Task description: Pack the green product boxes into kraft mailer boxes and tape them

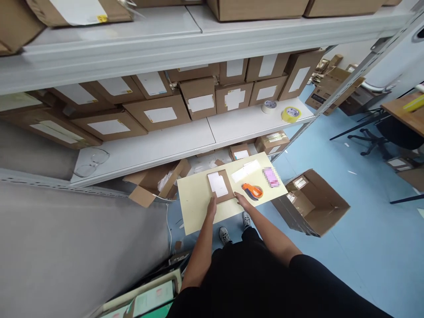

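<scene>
One small box [228, 180], brown card, white label [217, 183] on top: lying flat on the desk [194, 207], near its middle, before the standing person. Two hands, both bare: the left hand [212, 206] at the box's near left corner, fingers against the side; the right hand [241, 200] at the near right corner, fingers loosely bent. Whether either grips or merely touches, I cannot tell from here. One tape dispenser [252, 191], orange and dark blue, on the desk just right of the right hand. One white sheet [245, 171], lying beyond the dispenser. One pink item [271, 177], blurred, near the desk's right edge. One carton [327, 198], large, open-topped, on the floor beside the desk's right end. One shelf [159, 148], pale grey, beyond the desk, bearing labelled boxes [198, 90] in stacked rows, plus two tape rolls: one white roll [269, 106], one yellow roll [291, 114], side by side.
</scene>
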A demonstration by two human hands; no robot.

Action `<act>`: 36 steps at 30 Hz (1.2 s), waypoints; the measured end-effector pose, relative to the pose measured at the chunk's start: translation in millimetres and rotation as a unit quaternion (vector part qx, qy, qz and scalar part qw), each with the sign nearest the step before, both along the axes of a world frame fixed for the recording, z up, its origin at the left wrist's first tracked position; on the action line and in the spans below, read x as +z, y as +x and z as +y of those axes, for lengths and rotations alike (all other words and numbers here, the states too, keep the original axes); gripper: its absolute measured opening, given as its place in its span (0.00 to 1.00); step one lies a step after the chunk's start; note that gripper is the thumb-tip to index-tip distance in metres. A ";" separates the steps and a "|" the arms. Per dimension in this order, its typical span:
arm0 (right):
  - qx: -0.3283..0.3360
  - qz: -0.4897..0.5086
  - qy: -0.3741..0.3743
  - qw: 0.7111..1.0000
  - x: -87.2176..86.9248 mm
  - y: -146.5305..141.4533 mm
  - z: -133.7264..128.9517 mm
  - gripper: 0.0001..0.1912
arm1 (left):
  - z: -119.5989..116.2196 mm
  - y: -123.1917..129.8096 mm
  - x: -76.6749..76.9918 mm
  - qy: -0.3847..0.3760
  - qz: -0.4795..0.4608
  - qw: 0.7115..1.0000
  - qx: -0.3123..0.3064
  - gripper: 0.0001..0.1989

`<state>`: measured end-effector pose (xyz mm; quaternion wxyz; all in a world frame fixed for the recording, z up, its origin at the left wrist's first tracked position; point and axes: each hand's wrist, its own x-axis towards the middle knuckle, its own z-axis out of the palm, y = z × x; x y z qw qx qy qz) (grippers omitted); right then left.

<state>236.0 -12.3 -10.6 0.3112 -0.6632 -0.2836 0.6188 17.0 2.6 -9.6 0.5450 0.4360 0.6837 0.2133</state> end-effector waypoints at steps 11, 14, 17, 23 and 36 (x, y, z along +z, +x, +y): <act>-0.022 -0.088 0.107 0.990 6.4 108.3 89.6 0.36 | 101.9 115.4 33.2 0.209 0.108 0.965 -0.117 0.28; 0.053 -0.151 0.077 0.984 -11.0 131.7 119.0 0.37 | 134.1 153.8 11.5 0.141 0.098 0.964 -0.204 0.30; 0.188 -0.224 0.036 0.956 -35.4 147.1 145.3 0.40 | 160.1 174.0 -15.5 0.067 0.111 0.961 -0.243 0.32; 0.294 -0.239 -0.011 0.925 -75.8 152.2 161.4 0.44 | 191.6 188.9 -51.7 0.019 0.152 0.967 -0.205 0.30; 0.139 -0.163 0.108 0.971 -29.2 167.9 165.7 0.27 | 188.8 178.0 -1.8 0.076 0.098 0.967 -0.221 0.12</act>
